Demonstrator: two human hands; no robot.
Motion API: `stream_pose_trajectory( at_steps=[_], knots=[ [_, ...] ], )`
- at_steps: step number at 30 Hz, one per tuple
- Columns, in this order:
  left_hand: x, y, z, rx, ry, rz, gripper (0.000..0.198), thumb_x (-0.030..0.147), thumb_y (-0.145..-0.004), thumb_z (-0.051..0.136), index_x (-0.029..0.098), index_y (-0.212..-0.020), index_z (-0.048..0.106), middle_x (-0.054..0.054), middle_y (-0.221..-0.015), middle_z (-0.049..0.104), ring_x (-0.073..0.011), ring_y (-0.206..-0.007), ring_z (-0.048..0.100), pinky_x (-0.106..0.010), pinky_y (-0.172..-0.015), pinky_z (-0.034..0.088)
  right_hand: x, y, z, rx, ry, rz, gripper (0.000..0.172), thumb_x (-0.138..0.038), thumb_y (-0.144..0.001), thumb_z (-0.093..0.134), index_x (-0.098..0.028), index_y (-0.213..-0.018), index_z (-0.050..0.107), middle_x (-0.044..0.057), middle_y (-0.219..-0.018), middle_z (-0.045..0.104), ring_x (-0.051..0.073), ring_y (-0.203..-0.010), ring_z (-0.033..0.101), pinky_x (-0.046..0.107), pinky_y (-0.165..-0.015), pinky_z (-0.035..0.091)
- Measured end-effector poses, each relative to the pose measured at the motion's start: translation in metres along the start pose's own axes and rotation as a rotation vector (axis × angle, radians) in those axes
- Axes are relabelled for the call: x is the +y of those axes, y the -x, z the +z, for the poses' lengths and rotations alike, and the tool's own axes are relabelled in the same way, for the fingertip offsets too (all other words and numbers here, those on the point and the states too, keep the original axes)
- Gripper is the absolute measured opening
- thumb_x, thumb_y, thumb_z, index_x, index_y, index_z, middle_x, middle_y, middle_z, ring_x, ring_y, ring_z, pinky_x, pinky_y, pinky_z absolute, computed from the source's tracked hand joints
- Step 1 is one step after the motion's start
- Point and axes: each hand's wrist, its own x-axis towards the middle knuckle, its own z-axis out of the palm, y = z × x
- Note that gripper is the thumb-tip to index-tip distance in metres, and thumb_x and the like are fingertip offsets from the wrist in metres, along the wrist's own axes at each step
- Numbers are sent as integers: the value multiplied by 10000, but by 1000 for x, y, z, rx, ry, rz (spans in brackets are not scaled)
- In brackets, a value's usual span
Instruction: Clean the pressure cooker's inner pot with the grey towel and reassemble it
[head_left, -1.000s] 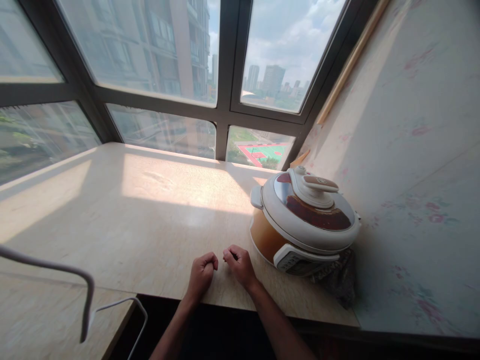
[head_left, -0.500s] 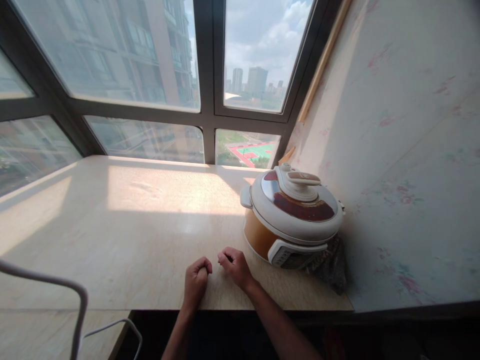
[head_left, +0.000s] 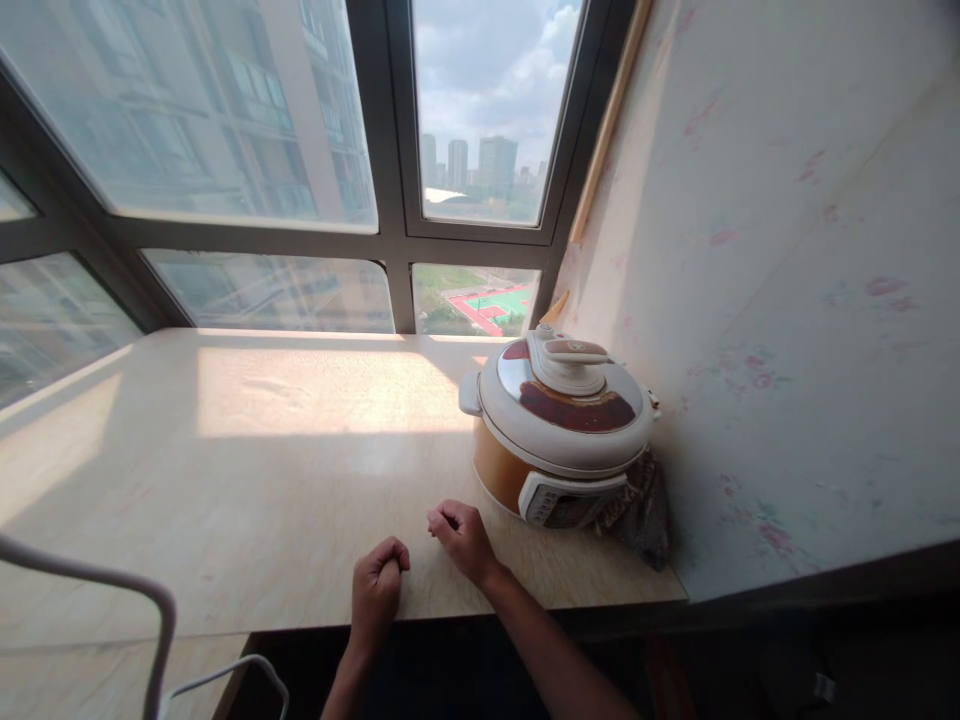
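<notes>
My left hand [head_left: 377, 588] rests as a closed fist on the beige stone windowsill [head_left: 247, 470], near its front edge. My right hand [head_left: 463, 540] lies just to its right, fingers curled into a fist, knuckles on the sill. Nothing shows inside either fist. An orange and white electric pressure cooker [head_left: 561, 430] with a handled lid stands a short way right of my right hand, against the wall. Neither hand touches it.
A dark crumpled cloth [head_left: 641, 505] lies tucked beside the cooker's right side. A flowered wall [head_left: 765, 300] closes the right. Dark-framed windows [head_left: 397, 230] run along the back. A white wire frame [head_left: 157, 640] pokes in at lower left.
The view has swung right and tilted, so cooker and hands sit further left in frame. My left fist has drawn slightly back toward the sill's edge. Both hands stay clenched.
</notes>
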Motion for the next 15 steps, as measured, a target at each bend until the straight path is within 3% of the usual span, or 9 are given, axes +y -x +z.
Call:
stream_pose_trajectory(
  at_steps=[3,6,8,11,13,15],
  knots=[
    [4,2,1,0,-7,-15,144,281,-631,445,214,-511,486,6,-499,469,-154,-530,408,-277,-540,331,-11,15,-14,20,-48,-61,388,-448,-918,544,-198,-623,580,7,-626,607,150,-631,562,275,-624,421],
    [10,7,1,-12,29,-92,152,294,-649,461,211,-528,499,18,-481,427,-143,-503,372,-266,-510,302,-29,46,-47,127,-30,-235,384,-408,-941,549,-210,-614,586,10,-630,608,159,-628,566,296,-646,431],
    [20,9,3,-54,91,-137,165,308,-672,476,209,-547,517,27,-468,409,-135,-481,358,-260,-493,293,-42,67,-79,285,-67,-281,365,-366,-954,550,-217,-624,597,6,-622,589,157,-599,544,290,-598,413],
    [49,7,12,-123,189,-77,156,308,-719,520,198,-635,592,10,-529,513,-152,-542,470,-275,-556,390,-64,82,-136,657,-189,-379,340,-349,-942,571,-227,-626,604,-1,-611,543,160,-602,521,290,-587,409],
    [74,-2,23,-134,256,-5,170,315,-754,566,191,-815,665,-23,-677,635,-187,-680,586,-305,-658,468,-75,76,-174,918,-229,-425,294,-361,-908,616,-222,-648,619,0,-640,557,157,-643,532,285,-630,426],
    [97,-17,38,-113,325,46,338,357,-795,606,192,-1084,669,-79,-965,716,-232,-926,654,-354,-818,508,-81,63,-207,1001,-202,-316,189,-388,-864,683,-205,-818,697,19,-793,651,156,-751,583,292,-736,460]
  ],
)
